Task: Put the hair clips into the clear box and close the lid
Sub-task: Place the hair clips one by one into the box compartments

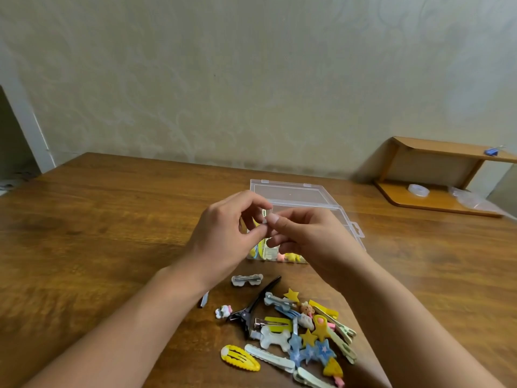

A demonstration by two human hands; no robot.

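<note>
The clear box (305, 208) sits mid-table (112, 219), lid open behind it — hair clips (293, 331) lie piled in front, both hands between; a shelf (436, 180) stands far right.

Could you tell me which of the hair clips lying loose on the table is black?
The long black clip, lying diagonally at the pile's left edge, is the only dark one; the other clips around it are yellow, blue, white or pale green.

2 bare forearms reach forward from the bottom edge and meet at centre. The left hand (223, 233) and right hand (305, 236) are raised side by side, fingers curled, fingertips touching. Together they pinch a small clear clip (265, 217) between thumbs and forefingers.
</note>
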